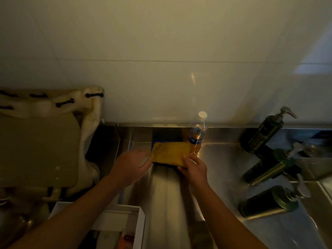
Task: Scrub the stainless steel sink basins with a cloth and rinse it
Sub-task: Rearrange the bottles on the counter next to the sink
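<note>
A folded yellow cloth point(169, 154) lies at the back of the stainless steel counter point(222, 169), over a dark blue item beneath it. My right hand point(193, 168) pinches the cloth's near right corner with thumb on top. My left hand point(132, 163) is at the cloth's left edge, fingers stretched toward it; the hand is blurred and contact is unclear. A sink basin shows only as a sliver at the far right edge point(326, 187).
A clear bottle with amber liquid point(196, 139) stands just right of the cloth. Three dark green pump bottles point(264, 133) point(267, 168) point(269, 202) stand to the right. A white box point(125, 223) sits bottom centre. A chair with a cream cloth point(45, 141) stands at left.
</note>
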